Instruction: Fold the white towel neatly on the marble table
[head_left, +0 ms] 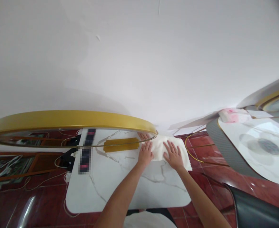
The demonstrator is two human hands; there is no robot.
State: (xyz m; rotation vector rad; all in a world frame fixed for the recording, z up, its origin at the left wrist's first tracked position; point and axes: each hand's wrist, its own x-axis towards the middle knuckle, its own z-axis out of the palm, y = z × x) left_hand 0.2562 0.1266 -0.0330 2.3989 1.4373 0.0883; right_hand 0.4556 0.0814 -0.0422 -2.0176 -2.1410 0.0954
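Observation:
A white cloth [158, 148] lies spread over the far right part of a white marbled tabletop [134, 186], its right edge hanging slightly past the table. My left hand [145, 153] rests on the cloth's left edge with fingers stretched forward, close to the mirror's rim. On the cloth's right part lies my right hand [174, 154], flat with the fingers spread. Part of the left hand is reflected in the mirror.
A gold-framed mirror [77, 118] stands at the table's back against the white wall. A blurred dark item [85, 161] lies on the left. On the right are another marbled table [244, 136] with a pink-and-white pack [234, 115], and a black chair [260, 205].

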